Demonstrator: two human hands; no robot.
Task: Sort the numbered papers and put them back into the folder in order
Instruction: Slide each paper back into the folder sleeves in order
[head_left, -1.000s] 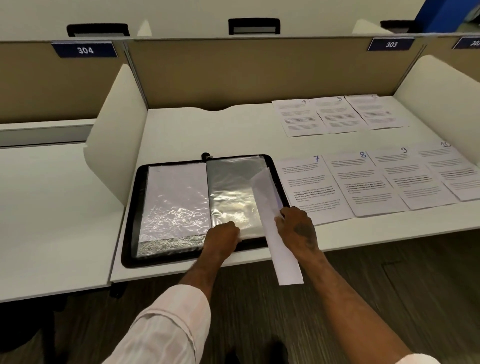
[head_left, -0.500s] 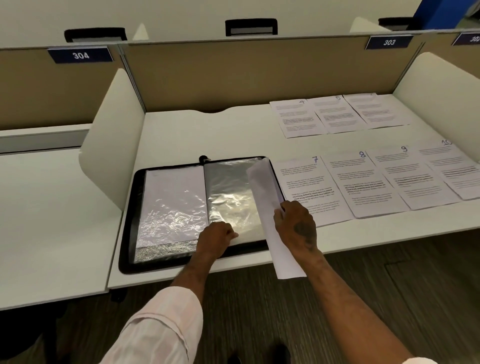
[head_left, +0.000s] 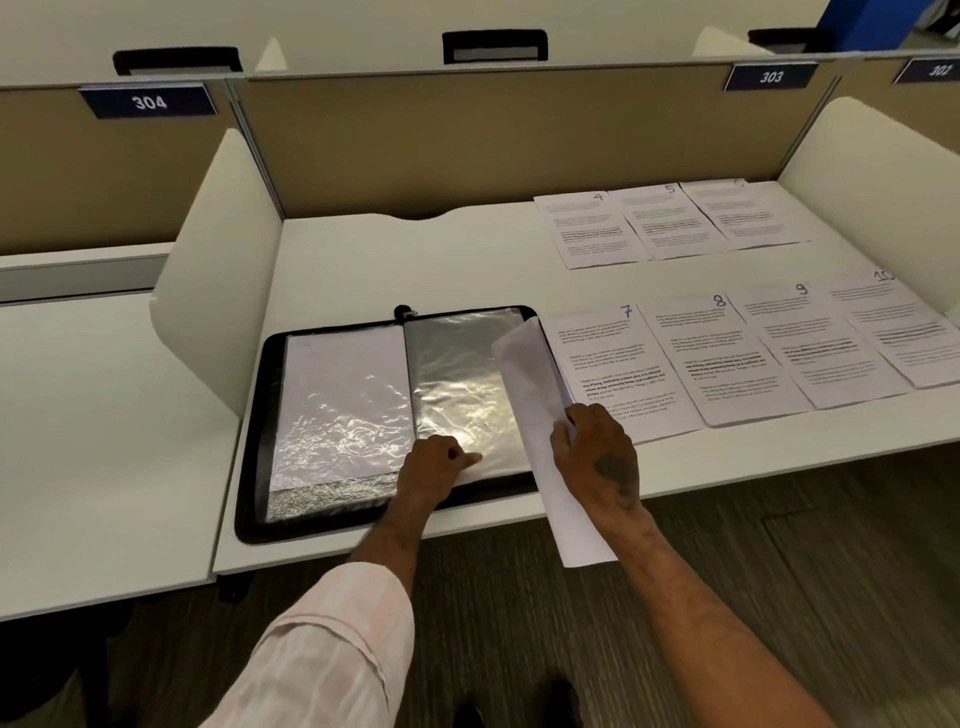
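A black zip folder (head_left: 266, 415) is lying open on the white desk (head_left: 395, 265), near its front edge and toward the left side panel (head_left: 223, 249). Its left-hand sleeve (head_left: 343, 395) is showing a white page behind crinkled plastic, while the right-hand sleeve (head_left: 457, 374) is looking silvery and glaring under the light. The left hand (head_left: 436, 467) is resting at the bottom edge of the right-hand sleeve with its fingers curled under and its thumb reaching to the right, pinching the sleeve's lower edge. The right hand (head_left: 597, 457) is gripping a loose sheet (head_left: 530, 384) with fingers wrapped round it; the sheet is standing on edge over the folder's right border, its top curling over and its lower end hanging past the front of the desk. Its printed side is facing away, so its number cannot be read. Just right of the folder, sheet 7 (head_left: 608, 358), sheet 8 (head_left: 711, 358), sheet 9 (head_left: 815, 343) and sheet 10 (head_left: 898, 327) are lying in an overlapping row. Behind them, toward the back partition, sheet 4 (head_left: 587, 228), sheet 5 (head_left: 670, 221) and a third sheet (head_left: 743, 213) with an unreadable number are forming a second row. Number plates reading 304 (head_left: 149, 102) and 303 (head_left: 771, 77) are sitting on the partition tops.
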